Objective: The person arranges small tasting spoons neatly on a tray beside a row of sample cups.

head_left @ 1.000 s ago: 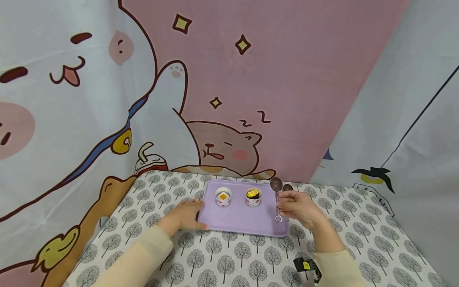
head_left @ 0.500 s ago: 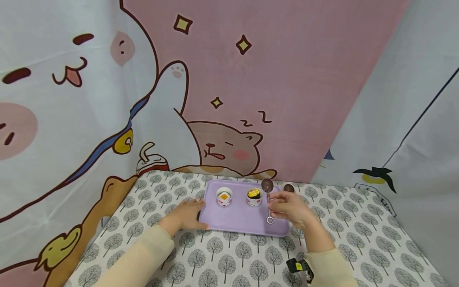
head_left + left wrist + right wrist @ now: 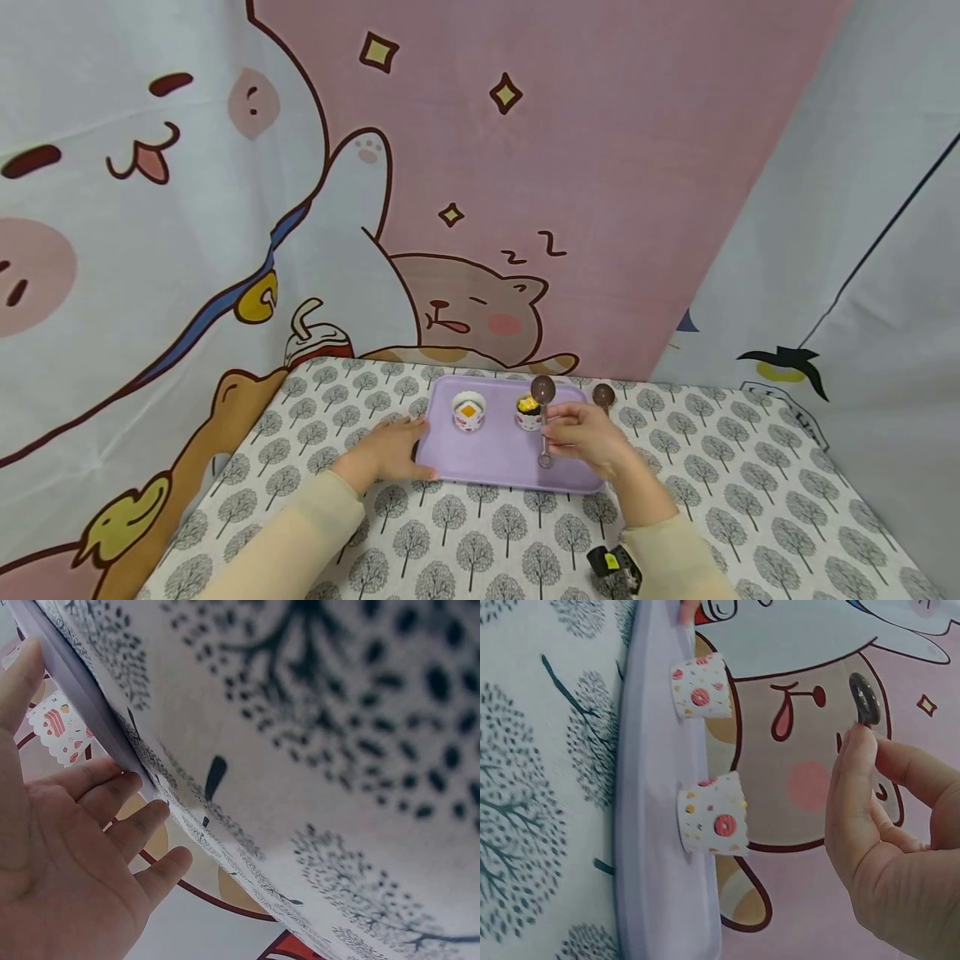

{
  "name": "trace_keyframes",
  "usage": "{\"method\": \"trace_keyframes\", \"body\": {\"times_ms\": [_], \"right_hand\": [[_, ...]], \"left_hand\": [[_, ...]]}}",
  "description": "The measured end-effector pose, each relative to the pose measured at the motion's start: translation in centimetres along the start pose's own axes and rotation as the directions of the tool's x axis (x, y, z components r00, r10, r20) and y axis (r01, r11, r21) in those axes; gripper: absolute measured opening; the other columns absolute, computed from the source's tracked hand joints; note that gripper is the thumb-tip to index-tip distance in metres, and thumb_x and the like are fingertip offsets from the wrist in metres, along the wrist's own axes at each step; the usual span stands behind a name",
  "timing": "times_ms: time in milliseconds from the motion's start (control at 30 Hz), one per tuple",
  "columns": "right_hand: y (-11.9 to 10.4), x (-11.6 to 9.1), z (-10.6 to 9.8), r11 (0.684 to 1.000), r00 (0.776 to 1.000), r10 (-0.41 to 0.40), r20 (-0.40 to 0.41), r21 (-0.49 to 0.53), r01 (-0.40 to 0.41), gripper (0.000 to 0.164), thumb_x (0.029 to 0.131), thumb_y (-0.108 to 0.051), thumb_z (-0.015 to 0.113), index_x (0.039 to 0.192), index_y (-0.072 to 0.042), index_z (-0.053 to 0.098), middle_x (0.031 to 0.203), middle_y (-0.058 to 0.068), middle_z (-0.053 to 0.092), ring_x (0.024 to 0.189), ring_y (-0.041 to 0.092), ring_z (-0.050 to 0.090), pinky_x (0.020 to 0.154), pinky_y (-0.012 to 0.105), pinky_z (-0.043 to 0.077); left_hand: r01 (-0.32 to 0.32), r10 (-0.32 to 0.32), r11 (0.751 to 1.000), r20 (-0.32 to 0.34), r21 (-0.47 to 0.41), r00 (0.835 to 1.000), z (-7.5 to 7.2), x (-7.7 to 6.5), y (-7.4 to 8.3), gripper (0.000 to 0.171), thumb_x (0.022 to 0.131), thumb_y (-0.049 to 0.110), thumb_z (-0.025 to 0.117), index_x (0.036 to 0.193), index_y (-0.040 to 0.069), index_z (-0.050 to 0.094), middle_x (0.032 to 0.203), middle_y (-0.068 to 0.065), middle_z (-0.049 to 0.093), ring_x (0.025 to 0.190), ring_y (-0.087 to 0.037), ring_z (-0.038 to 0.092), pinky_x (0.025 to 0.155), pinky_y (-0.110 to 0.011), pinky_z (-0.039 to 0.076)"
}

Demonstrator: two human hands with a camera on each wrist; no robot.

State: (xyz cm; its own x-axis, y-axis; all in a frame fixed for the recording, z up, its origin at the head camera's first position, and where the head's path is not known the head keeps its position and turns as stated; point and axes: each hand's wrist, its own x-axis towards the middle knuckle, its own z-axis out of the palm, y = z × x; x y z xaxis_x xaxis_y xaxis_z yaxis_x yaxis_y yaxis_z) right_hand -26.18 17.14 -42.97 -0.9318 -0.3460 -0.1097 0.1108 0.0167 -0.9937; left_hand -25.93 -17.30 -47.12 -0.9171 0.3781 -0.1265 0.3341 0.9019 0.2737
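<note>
My right hand (image 3: 588,439) pinches a spoon (image 3: 543,390) by its thin handle, holding it upright over the right part of a lilac tray (image 3: 480,462). The spoon has a round brown bowl on top and a small ring at its lower end. In the right wrist view only that dark ring end (image 3: 857,688) shows above the fingertips. Just behind the spoon stands a paper cup (image 3: 527,422) with yellow and black filling. My left hand (image 3: 386,452) rests against the tray's left edge, fingers extended, as the left wrist view (image 3: 75,847) also shows.
A second paper cup (image 3: 468,423) with a white and orange filling stands on the tray's left half. Another brown-bowled spoon (image 3: 603,395) lies beyond my right hand, partly hidden by it. The tree-print cloth (image 3: 450,533) covers the table; a cartoon curtain (image 3: 600,208) hangs behind.
My right hand has moved left with the spoon, from the tray's right edge to the right-hand cup. More of the other spoon shows now. The left hand and tray stay put.
</note>
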Motion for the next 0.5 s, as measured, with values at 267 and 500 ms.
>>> {"method": "trace_keyframes", "body": {"times_ms": [267,500], "right_hand": [[0.9,0.8,1.1,0.999,1.000,0.011,-0.007,0.030,-0.010,0.041,0.092,0.008,0.062,0.127,0.019,0.045,0.089,0.003,0.067,0.075,0.012,0.065,0.075,0.027,0.061],[1.4,1.5,2.1,0.999,1.000,0.014,-0.015,0.036,-0.013,0.039,0.091,0.008,0.062,0.126,0.019,0.046,0.091,0.005,0.066,0.074,0.013,0.064,0.075,0.027,0.061]], "left_hand": [[-0.001,0.001,1.000,-0.003,-0.002,1.000,0.1,0.1,-0.1,0.097,0.079,0.062,0.074,0.151,0.004,0.043,0.158,-0.014,0.037,0.145,-0.042,0.032,0.119,-0.060,0.022],[-0.005,0.005,1.000,-0.003,0.002,1.000,0.2,0.1,-0.2,0.098,0.079,0.063,0.073,0.151,0.004,0.043,0.158,-0.014,0.038,0.145,-0.042,0.032,0.118,-0.060,0.022]]}}
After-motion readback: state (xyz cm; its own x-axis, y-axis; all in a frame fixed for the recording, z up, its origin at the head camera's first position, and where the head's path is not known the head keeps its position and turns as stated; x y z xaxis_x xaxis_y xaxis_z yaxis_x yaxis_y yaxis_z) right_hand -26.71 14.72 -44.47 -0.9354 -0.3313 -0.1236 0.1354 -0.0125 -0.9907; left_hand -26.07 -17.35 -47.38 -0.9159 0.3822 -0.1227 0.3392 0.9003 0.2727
